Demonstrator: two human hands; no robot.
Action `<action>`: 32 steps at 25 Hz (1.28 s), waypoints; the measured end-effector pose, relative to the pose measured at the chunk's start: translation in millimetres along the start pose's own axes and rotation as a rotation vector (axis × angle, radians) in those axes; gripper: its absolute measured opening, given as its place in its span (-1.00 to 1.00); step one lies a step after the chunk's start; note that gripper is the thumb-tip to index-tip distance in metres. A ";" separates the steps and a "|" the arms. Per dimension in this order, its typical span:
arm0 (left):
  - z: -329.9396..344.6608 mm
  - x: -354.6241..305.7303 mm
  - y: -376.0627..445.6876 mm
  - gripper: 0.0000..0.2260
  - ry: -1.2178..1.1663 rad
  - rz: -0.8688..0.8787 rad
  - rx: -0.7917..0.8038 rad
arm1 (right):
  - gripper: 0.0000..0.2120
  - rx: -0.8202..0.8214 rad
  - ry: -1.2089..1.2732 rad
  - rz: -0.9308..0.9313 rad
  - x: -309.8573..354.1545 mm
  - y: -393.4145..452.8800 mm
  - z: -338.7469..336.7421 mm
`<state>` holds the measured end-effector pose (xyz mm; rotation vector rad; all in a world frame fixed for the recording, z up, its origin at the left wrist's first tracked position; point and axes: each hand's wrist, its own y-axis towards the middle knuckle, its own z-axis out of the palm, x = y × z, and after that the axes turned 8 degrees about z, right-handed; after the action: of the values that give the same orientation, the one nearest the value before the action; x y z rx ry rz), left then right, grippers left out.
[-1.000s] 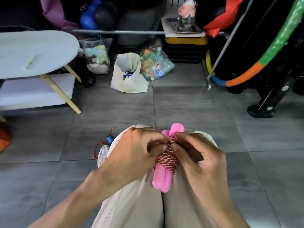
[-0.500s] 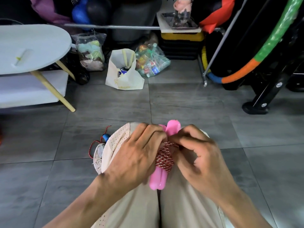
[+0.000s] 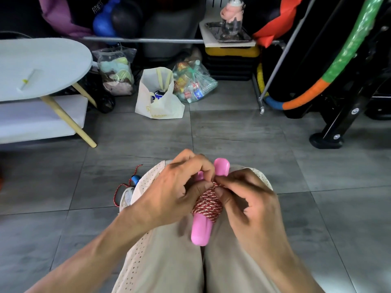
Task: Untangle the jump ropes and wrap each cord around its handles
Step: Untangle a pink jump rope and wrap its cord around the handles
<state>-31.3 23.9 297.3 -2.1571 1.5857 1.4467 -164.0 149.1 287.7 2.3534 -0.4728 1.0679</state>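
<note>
Seated over our lap, we pinch the red-and-white cord [image 3: 208, 200] at the top of its coil with both the left hand [image 3: 175, 193] and right hand [image 3: 249, 200], fingers closed on it. A second ago the fingers worked slightly lower; the coil now looks complete, so we judge the end is being tucked. We count two pink handles [image 3: 202, 230] bundled together, and one second rope [image 3: 127, 186], blue-tipped, lying on the floor.
</note>
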 end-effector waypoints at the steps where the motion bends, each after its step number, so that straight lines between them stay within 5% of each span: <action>1: -1.5 0.6 3.0 -0.71 -0.051 -0.012 0.032 | -0.92 -0.023 0.066 0.048 0.8 -1.5 1.2; 3: -2.7 1.0 7.3 -0.67 -0.165 -0.039 0.070 | -0.94 -0.068 0.127 0.086 2.3 -4.9 4.3; 7: -2.2 4.5 14.6 -0.65 -0.306 -0.123 0.140 | -0.96 -0.099 -0.155 -0.034 0.4 -10.5 10.4; 13: 1.3 1.7 23.5 -0.83 -0.402 -0.212 0.136 | -0.78 -0.058 -0.333 -0.054 -1.1 -1.9 10.3; 20: -7.1 -0.7 20.3 -0.81 -0.441 -0.247 0.179 | -0.95 0.112 -0.202 -0.084 -2.1 12.2 2.1; 32: 3.1 0.4 25.6 -0.61 -0.733 -0.310 0.103 | -0.94 0.288 0.136 -0.018 -14.8 25.8 -16.6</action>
<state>-53.3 13.7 306.2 -1.4550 0.9860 1.7087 -196.2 139.3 293.5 2.5011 -0.2609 1.3544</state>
